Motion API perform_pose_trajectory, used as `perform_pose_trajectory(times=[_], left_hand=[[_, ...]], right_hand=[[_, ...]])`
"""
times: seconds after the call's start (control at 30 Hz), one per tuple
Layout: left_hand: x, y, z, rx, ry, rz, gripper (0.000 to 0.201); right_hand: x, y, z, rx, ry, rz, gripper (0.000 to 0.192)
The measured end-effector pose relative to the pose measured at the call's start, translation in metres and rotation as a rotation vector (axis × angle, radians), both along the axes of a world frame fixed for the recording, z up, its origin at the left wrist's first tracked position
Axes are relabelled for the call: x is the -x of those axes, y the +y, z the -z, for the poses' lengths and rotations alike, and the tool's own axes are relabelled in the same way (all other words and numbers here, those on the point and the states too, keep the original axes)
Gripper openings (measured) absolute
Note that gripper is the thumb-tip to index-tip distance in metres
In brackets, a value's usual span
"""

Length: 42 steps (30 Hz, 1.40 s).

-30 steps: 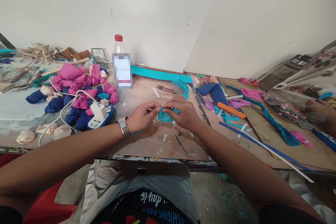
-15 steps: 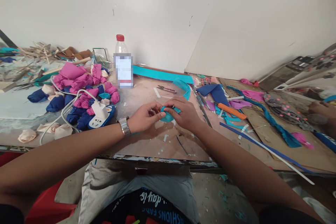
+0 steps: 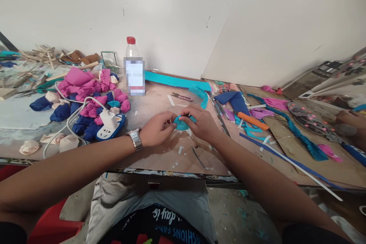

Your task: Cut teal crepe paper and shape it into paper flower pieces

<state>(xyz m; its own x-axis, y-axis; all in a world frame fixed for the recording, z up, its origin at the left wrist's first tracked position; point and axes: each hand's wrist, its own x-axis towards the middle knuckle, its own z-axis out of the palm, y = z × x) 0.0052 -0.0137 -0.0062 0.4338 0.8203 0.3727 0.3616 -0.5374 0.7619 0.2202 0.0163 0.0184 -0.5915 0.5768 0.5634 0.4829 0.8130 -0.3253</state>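
Note:
A turquoise fabric strip (image 3: 181,124), bunched and partly rolled, is pinched between my two hands over the middle of the table. My left hand (image 3: 158,127), with a metal watch on its wrist, grips its left edge between thumb and fingers. From the other side my right hand (image 3: 202,122) holds it, thumb and curled fingers closed on the cloth. Beyond the right hand a loose turquoise tail (image 3: 200,95) curves over the tabletop; whether it joins the held piece is hidden. Small thread snips (image 3: 182,97) lie just behind my hands.
Left are rolled fabric flowers (image 3: 82,84), a power strip (image 3: 110,129) with a white cable, and a red-capped bottle (image 3: 131,49) behind a propped phone (image 3: 135,78). To the right lie an orange utility knife (image 3: 252,120), a white stick (image 3: 303,169) and fabric scraps. Another person's hand (image 3: 350,120) shows far right.
My left thumb has drawn slightly down and left on the turquoise fabric, so more of the cloth shows between the hands. My right hand has barely moved.

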Motion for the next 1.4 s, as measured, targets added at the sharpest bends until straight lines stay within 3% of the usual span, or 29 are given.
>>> perform_pose_trajectory(times=[0.23, 0.47, 0.77, 1.03, 1.17, 1.4], left_hand=[[0.0, 0.002, 0.0, 0.018, -0.128, -0.036, 0.021], [0.0, 0.003, 0.003, -0.032, -0.072, -0.007, 0.017], [0.0, 0.004, 0.009, 0.03, -0.006, -0.032, 0.003], [0.0, 0.003, 0.005, 0.024, -0.126, -0.046, 0.03], [0.0, 0.002, 0.001, 0.005, -0.217, -0.045, 0.021], [0.001, 0.001, 0.0, 0.042, -0.245, -0.059, 0.024]], right_hand=[[-0.001, -0.001, -0.003, -0.014, -0.03, -0.026, 0.023], [0.0, -0.003, -0.004, -0.017, -0.021, -0.025, 0.022], [0.001, -0.003, -0.005, -0.04, 0.028, 0.025, 0.029], [-0.001, -0.002, -0.004, -0.038, -0.001, 0.034, 0.026], [-0.001, -0.002, -0.004, -0.037, -0.031, 0.001, 0.022], [-0.001, -0.003, -0.003, -0.042, -0.003, -0.022, 0.023]])
